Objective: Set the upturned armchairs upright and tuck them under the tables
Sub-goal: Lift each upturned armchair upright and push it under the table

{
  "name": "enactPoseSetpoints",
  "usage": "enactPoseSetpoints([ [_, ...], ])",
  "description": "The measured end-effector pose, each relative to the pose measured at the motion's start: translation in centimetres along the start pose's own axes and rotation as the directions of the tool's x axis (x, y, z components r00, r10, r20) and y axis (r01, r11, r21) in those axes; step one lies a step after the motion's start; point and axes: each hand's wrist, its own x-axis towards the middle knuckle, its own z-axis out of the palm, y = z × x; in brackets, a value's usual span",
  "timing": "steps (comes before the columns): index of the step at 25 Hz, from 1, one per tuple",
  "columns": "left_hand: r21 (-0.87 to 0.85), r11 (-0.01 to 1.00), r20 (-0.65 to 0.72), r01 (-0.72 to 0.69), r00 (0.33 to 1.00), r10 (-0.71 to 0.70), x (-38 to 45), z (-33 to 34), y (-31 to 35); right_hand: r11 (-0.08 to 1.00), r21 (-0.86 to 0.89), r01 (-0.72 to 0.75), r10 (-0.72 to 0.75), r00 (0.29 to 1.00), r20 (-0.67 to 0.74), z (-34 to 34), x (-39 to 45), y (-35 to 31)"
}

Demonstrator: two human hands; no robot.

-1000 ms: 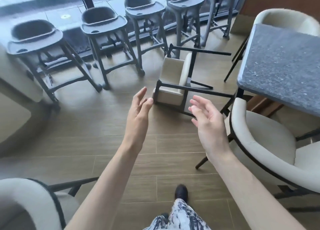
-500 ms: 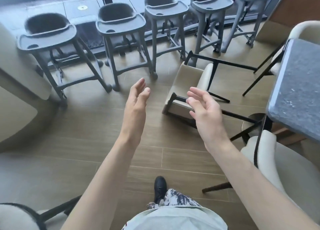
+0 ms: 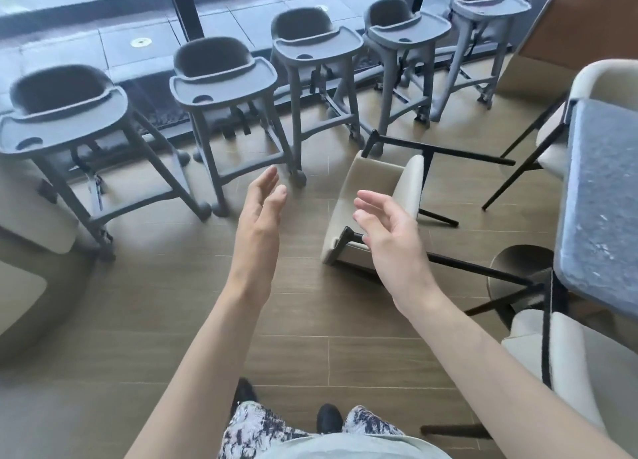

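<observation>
1. The upturned armchair point(image 3: 373, 196) lies tipped over on the wood-plank floor point(image 3: 172, 320), a cream seat shell with black metal legs point(image 3: 445, 153) pointing toward the right, parallel to the floor.
2. It lies between the row of grey high chairs and the counter point(image 3: 600, 196), close to the counter's left edge and apart from it.
3. The right hand point(image 3: 390, 237) hovers above the near end of the armchair, palm turned inward, fingers spread wide and loosely bent, holding nothing; it overlaps the chair in view, but whether it touches the chair cannot be told.
4. The left hand point(image 3: 262, 210) is raised over bare floor just left of the armchair, fingers nearly straight and together, palm facing the right hand, empty.
5. Both forearms reach forward from the bottom of the view, with a gap between the two hands.
6. The counter has a dark speckled stone top and runs along the right side of the view.
7. A cream armchair point(image 3: 559, 351) stands upright at the near left corner of the counter, and another cream armchair point(image 3: 600, 82) stands beyond the counter's far end.
8. Five grey high chairs point(image 3: 221, 79) with trays stand in a line along the glass wall at the far side of the floor.
9. A beige upholstered seat point(image 3: 34, 217) sits at the left edge of the view.
10. The person's patterned trousers point(image 3: 255, 431) and dark shoes point(image 3: 329, 419) show at the bottom, standing on the floor.
</observation>
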Motion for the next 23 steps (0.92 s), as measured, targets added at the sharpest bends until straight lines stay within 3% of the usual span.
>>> enactPoseSetpoints([
  [13,0.054,0.998,0.303,-0.014,0.953,-0.003,22.3,-9.6,3.1,0.996,0.087,-0.005,0.026,0.970,-0.240,16.9,13.6,-4.6],
  [23,0.055,0.998,0.511,-0.014,0.860,-0.016,33.1,-10.0,3.4,0.996,0.086,-0.006,0.044,0.894,-0.445,22.3,20.9,-6.8],
])
